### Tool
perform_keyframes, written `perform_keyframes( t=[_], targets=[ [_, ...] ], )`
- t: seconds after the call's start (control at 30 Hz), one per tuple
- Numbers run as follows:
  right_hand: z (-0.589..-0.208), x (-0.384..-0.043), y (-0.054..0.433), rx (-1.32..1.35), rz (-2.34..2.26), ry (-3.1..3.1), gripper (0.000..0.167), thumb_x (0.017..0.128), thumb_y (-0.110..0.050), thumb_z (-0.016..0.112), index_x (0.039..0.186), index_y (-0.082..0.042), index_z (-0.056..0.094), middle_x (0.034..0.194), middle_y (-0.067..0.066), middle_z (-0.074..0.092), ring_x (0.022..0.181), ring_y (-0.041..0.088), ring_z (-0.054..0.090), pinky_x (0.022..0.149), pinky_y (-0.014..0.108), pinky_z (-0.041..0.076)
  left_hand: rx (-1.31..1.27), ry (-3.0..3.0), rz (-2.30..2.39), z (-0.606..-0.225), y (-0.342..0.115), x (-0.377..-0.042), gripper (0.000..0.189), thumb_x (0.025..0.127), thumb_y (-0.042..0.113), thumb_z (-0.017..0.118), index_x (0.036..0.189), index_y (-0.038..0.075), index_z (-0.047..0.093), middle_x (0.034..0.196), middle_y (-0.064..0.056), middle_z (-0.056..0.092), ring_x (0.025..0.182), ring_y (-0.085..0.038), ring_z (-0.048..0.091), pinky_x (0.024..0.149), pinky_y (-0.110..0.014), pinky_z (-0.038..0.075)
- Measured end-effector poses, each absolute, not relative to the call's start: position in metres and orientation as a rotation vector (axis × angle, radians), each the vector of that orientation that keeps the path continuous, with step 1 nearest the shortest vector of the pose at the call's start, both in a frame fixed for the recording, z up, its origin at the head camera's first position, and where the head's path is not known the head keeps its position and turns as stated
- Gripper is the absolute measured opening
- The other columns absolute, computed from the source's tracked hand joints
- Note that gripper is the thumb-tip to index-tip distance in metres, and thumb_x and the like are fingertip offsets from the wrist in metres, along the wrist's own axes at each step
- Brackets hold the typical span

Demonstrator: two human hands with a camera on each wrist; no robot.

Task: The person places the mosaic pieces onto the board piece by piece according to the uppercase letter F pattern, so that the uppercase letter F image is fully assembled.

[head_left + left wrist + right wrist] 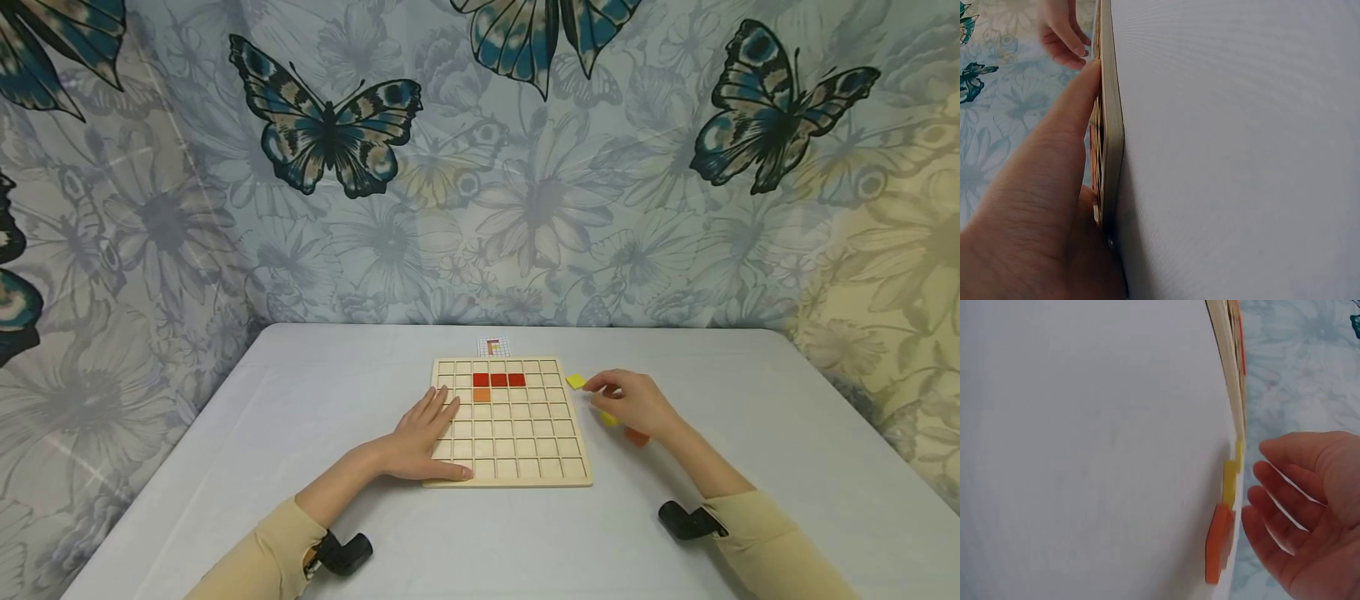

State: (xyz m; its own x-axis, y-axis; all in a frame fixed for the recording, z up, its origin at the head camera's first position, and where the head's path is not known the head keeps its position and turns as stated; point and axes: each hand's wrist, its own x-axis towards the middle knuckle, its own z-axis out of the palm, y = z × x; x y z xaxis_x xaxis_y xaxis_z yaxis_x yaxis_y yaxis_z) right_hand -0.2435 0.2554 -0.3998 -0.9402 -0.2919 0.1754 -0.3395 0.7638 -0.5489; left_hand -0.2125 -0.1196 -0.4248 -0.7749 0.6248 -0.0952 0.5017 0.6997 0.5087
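Observation:
A wooden grid board (528,429) lies on the table with three red tiles (498,380) side by side in an upper row. One orange tile (482,395) sits below the leftmost red one. My left hand (416,437) rests spread over the board's left side, its thumb along the near edge. My right hand (630,400) hovers right of the board with fingers loosely bent and nothing in them, fingertips beside a yellow tile (575,381). Under that hand lie another yellow tile (608,419) and an orange piece (1215,544), partly hidden in the head view.
Behind the board lies a small card (493,347) printed with a coloured grid pattern. White cloth covers the table (300,375). A butterfly-patterned curtain (525,208) hangs behind and at the sides. Dark wrist cameras (345,554) sit at both sleeves.

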Motion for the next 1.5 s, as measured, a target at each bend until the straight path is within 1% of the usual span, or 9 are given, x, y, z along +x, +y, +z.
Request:
perform_keyframes(
  t=[0.13, 0.2, 0.33, 0.57, 0.77, 0.9, 1.17, 1.4, 1.5],
  targets=[
    [-0.397, -0.243, 0.263, 0.396, 0.881, -2.93, 0.019, 0.089, -0.011, 0.069, 0.107, -0.004, 0.071, 0.097, 0.009, 0.067, 0.075, 0.018, 0.059, 0.062, 0.031, 0.049, 0.887, 2.647, 0.681, -0.424, -0.119, -0.212, 0.11, 0.082, 0.067, 0.062, 0.157, 0.005, 0.01, 0.162, -0.018, -0.007, 0.147, -0.034, -0.012, 0.114, -0.058, 0.003],
    [-0.396, -0.243, 0.266, 0.349, 0.866, -2.943, 0.021, 0.088, -0.011, 0.07, 0.107, -0.002, 0.07, 0.096, 0.01, 0.067, 0.075, 0.02, 0.058, 0.061, 0.031, 0.049, 0.888, 2.646, 0.682, -0.423, -0.12, -0.212, 0.11, 0.082, 0.066, 0.063, 0.157, 0.005, 0.01, 0.162, -0.018, -0.007, 0.147, -0.034, -0.012, 0.114, -0.058, 0.003],
    [-0.395, -0.243, 0.271, 0.321, 0.812, -2.953, 0.021, 0.086, -0.012, 0.071, 0.104, -0.001, 0.071, 0.096, 0.011, 0.068, 0.08, 0.022, 0.058, 0.064, 0.031, 0.047, 0.891, 2.645, 0.68, -0.423, -0.12, -0.212, 0.11, 0.082, 0.066, 0.063, 0.157, 0.004, 0.01, 0.162, -0.018, -0.007, 0.147, -0.035, -0.012, 0.114, -0.058, 0.004],
    [-0.397, -0.245, 0.274, 0.306, 0.825, -2.991, 0.02, 0.087, -0.011, 0.071, 0.103, 0.0, 0.07, 0.094, 0.012, 0.067, 0.081, 0.023, 0.06, 0.064, 0.031, 0.048, 0.888, 2.646, 0.675, -0.422, -0.119, -0.212, 0.11, 0.082, 0.066, 0.063, 0.157, 0.004, 0.009, 0.162, -0.018, -0.007, 0.147, -0.035, -0.012, 0.114, -0.058, 0.004],
    [-0.399, -0.25, 0.27, 0.314, 0.864, -3.015, 0.021, 0.089, -0.012, 0.071, 0.106, 0.0, 0.069, 0.099, 0.014, 0.067, 0.09, 0.029, 0.063, 0.071, 0.037, 0.054, 0.881, 2.652, 0.677, -0.425, -0.12, -0.212, 0.112, 0.081, 0.068, 0.062, 0.157, 0.007, 0.008, 0.162, -0.015, -0.009, 0.147, -0.031, -0.014, 0.114, -0.056, 0.002],
    [-0.4, -0.25, 0.27, 0.329, 0.887, -3.014, 0.022, 0.089, -0.014, 0.072, 0.106, 0.0, 0.069, 0.1, 0.013, 0.067, 0.093, 0.03, 0.064, 0.075, 0.039, 0.054, 0.864, 2.651, 0.676, -0.425, -0.12, -0.213, 0.112, 0.081, 0.069, 0.062, 0.158, 0.009, 0.006, 0.162, -0.013, -0.01, 0.147, -0.028, -0.015, 0.115, -0.054, 0.001],
    [-0.397, -0.251, 0.269, 0.3, 0.848, -3.03, 0.025, 0.088, -0.018, 0.073, 0.105, 0.0, 0.069, 0.092, 0.008, 0.069, 0.084, 0.023, 0.062, 0.072, 0.037, 0.051, 0.883, 2.643, 0.694, -0.421, -0.12, -0.211, 0.112, 0.081, 0.069, 0.061, 0.157, 0.004, 0.01, 0.162, -0.018, -0.006, 0.147, -0.034, -0.012, 0.114, -0.059, 0.003],
    [-0.397, -0.251, 0.268, 0.318, 0.833, -3.006, 0.027, 0.087, -0.018, 0.074, 0.107, 0.001, 0.069, 0.093, 0.009, 0.068, 0.086, 0.024, 0.062, 0.073, 0.037, 0.051, 0.861, 2.64, 0.668, -0.42, -0.12, -0.212, 0.11, 0.083, 0.067, 0.062, 0.157, 0.007, 0.007, 0.162, -0.015, -0.008, 0.147, -0.032, -0.014, 0.114, -0.057, 0.003],
    [-0.396, -0.25, 0.265, 0.328, 0.87, -2.996, 0.028, 0.087, -0.017, 0.074, 0.108, 0.001, 0.069, 0.093, 0.009, 0.068, 0.077, 0.02, 0.063, 0.067, 0.034, 0.051, 0.852, 2.634, 0.653, -0.42, -0.12, -0.212, 0.11, 0.083, 0.067, 0.062, 0.158, 0.009, 0.006, 0.162, -0.014, -0.009, 0.147, -0.03, -0.015, 0.115, -0.056, 0.003]
  ],
)
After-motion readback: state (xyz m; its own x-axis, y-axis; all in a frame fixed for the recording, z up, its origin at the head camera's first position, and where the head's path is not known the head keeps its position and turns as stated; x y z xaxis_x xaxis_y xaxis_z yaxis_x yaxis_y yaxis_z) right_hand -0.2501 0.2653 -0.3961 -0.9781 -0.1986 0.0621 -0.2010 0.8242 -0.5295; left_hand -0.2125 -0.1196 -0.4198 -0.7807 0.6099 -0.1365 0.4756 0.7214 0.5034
